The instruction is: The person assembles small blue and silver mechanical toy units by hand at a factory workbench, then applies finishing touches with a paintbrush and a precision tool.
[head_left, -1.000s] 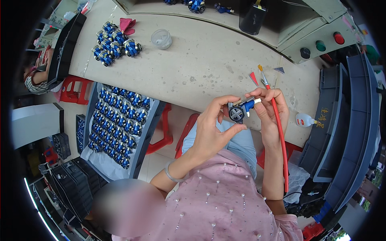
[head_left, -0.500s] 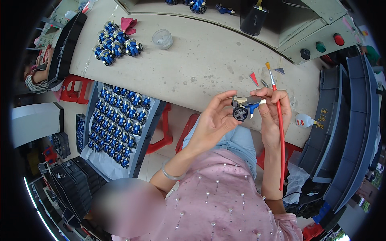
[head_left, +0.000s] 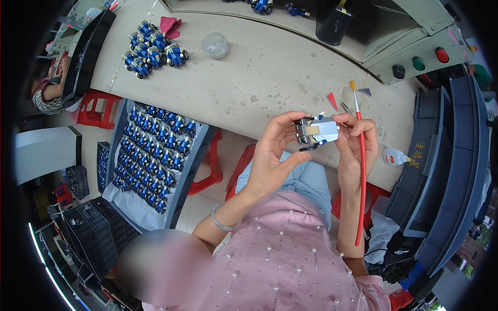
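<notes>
A small toy car (head_left: 321, 130) with a pale grey panel, beige and blue parts and black wheels is held up in front of me, over the table's near edge. My left hand (head_left: 277, 155) grips its wheeled end between thumb and fingers. At the other end, the thumb and fingers of my right hand (head_left: 355, 142) pinch the car. That same hand also holds a paintbrush (head_left: 362, 181) with a long red handle, its yellowish bristles pointing away from me. Part of the car is covered by my fingers.
Several blue toy cars (head_left: 155, 52) cluster at the table's far left beside a pink cloth (head_left: 170, 27) and a clear cup (head_left: 215, 45). A grey crate (head_left: 194, 166) holds rows more. At right are a white bottle (head_left: 394, 156), a red triangular piece (head_left: 332, 101) and stacked grey crates (head_left: 461, 155).
The toy car has been turned between my hands, so its pale grey panel now faces up instead of its side wheel. Both hands keep their hold, and the brush stays in the right.
</notes>
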Tool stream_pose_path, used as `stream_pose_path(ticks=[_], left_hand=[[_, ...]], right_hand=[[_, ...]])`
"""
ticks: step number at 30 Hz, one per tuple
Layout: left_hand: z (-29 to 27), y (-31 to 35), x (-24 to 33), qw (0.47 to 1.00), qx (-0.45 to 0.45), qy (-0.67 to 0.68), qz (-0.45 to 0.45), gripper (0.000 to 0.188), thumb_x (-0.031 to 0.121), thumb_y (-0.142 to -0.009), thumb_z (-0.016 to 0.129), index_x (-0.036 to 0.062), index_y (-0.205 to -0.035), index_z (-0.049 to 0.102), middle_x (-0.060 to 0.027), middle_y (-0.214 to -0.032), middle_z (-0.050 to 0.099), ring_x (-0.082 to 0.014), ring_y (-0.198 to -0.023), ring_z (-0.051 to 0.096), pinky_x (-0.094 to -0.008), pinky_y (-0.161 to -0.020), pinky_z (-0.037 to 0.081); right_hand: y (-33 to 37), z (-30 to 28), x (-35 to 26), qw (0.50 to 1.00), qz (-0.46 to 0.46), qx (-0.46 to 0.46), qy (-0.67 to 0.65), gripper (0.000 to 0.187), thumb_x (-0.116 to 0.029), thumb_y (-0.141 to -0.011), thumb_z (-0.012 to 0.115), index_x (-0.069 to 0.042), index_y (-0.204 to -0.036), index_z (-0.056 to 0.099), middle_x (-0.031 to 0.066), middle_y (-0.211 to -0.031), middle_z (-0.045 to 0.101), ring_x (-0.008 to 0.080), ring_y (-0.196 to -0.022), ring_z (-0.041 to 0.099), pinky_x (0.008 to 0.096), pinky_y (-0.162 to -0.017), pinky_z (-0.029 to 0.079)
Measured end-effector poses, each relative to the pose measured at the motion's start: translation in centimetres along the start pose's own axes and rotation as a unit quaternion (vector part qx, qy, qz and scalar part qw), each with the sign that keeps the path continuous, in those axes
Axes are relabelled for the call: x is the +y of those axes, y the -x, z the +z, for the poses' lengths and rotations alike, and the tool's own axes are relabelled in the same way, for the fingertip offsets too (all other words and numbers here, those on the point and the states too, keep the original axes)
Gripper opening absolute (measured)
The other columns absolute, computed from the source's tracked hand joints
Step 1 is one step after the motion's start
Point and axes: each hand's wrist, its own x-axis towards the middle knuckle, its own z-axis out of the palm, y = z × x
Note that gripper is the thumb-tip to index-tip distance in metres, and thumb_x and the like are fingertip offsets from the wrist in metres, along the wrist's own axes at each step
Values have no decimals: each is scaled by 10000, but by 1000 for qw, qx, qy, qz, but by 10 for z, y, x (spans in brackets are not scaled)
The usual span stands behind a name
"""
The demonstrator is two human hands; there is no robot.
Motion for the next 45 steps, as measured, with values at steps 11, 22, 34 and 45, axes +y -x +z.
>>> stream_pose_path(ticks=[11,22,34,45], left_hand=[[-2,-1,1,994,4,-88,63,615,-97,-691,687,16,-1244,443,-149,-1302,497,-226,-1197,491,-358,-982,415],[-2,-1,4,991,19,-113,64,630,-114,-681,665,32,-1251,440,-116,-1296,520,-213,-1192,503,-340,-953,434],[-1,1,9,971,51,-195,126,716,-53,-677,722,26,-1288,356,-120,-1230,584,-239,-1043,592,-321,-834,480],[0,3,16,943,49,-289,155,738,34,-678,747,18,-1294,339,-111,-1152,619,-274,-1046,546,-370,-896,423]], right_hand=[[-1,0,4,1000,2,3,-17,212,107,-845,554,-50,-891,419,226,-1080,585,254,-1056,596,373,-959,469],[-2,0,7,1000,18,13,-21,221,108,-835,568,-51,-879,421,214,-1057,598,244,-1035,602,369,-946,472],[0,0,12,1000,28,7,-10,205,87,-842,591,-40,-882,436,205,-1053,605,222,-988,615,349,-901,491],[11,5,22,997,72,4,-29,168,61,-860,595,-40,-903,468,117,-1018,602,125,-890,589,247,-794,479]])
